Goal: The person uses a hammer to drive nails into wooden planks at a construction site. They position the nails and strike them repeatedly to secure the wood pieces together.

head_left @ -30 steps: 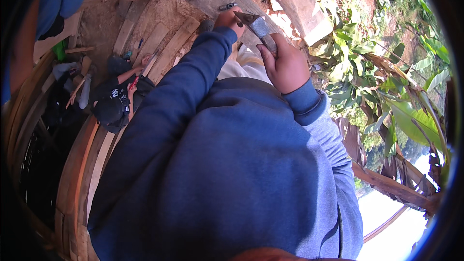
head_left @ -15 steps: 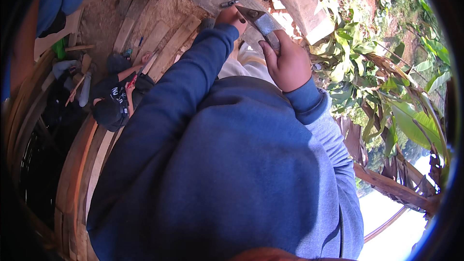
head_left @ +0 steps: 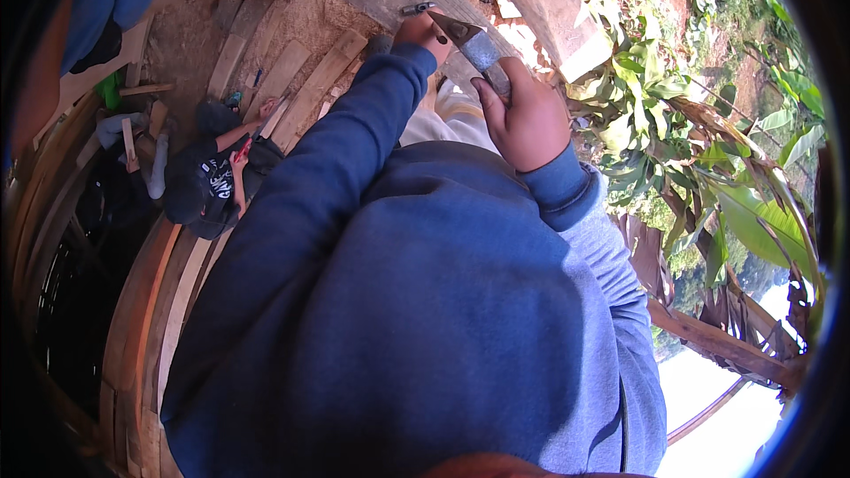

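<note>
My left hand (head_left: 420,34) is closed near the top middle, at the end of my outstretched left arm. A small tool with a short, shiny, cylinder-like metal end (head_left: 417,9) sticks out beyond the fist. A dark rounded end shows by the thumb side. To its right, my right hand (head_left: 529,119) grips a grey metal tool (head_left: 481,50), thumb along its near end. The tool's dark, flat, pointed part reaches toward my left hand; whether the two touch, I cannot tell. Its exact kind is unclear.
Wooden boards (head_left: 323,80) lie beyond my arms, with a thick weathered plank (head_left: 549,4) at the top. At left, one person (head_left: 208,181) in black holds something red; another (head_left: 133,137) holds a piece of wood. Leafy plants (head_left: 655,80) grow at right.
The grey metal tool has turned slightly in my right hand, while my arms stay nearly in place. At left, the farther person's piece of wood has swung more upright.
</note>
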{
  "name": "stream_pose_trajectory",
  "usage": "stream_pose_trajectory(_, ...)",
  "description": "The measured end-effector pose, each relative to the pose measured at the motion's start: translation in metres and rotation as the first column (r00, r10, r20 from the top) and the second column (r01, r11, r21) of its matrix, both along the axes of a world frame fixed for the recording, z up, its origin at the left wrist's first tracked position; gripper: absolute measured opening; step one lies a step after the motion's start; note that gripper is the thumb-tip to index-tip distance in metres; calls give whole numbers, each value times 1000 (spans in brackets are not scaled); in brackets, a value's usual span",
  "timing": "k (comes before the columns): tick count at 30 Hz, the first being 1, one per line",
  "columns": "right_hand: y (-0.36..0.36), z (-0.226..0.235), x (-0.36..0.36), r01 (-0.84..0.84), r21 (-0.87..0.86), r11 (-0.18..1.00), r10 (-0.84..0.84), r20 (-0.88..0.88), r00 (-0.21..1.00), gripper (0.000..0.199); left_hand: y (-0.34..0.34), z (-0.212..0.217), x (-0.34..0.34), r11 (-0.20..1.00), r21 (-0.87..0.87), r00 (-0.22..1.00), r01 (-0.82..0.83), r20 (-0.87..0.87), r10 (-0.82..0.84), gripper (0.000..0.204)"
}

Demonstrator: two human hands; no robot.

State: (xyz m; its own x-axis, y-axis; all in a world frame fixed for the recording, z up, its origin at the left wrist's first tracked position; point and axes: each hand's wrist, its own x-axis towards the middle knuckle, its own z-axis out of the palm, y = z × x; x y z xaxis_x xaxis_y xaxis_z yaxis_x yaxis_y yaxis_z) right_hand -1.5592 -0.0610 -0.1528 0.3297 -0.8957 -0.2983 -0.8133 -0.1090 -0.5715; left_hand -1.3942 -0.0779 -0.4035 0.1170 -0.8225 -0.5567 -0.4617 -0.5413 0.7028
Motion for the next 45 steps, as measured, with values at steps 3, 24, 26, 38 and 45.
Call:
stream_pose_trajectory(3, 1, -2, -2, 14, 40, 999, -12, -36, 999, 38, 4, 14, 0, 1000, -8, 1000, 1, 4, -1, 22)
stream_pose_trajectory(24, -4, -3, 1, 23, 53, 998, -24, 21, 999, 36, -4, 48, 2, 988, 7, 984, 152, 93, -152, 29)
stream_pose_trajectory(26, -4, -5, 1, 6, 25, 1000, -6, 32, 999, 36, 7, 25, 3, 994, -26, 992, 103, 72, -101, 30)
stream_pose_trajectory(38, -1, 0, 4, 5, -36, 999, -3, 33, 999, 35, 5, -19, -3, 997, -18, 996, -72, -50, 71, 30)
stream_pose_trajectory(45, 13, -4, -3, 32, -8, 999, -32, 25, 999, 36, 12, 20, -1, 994, -110, 999, -4, 40, 8, 26)
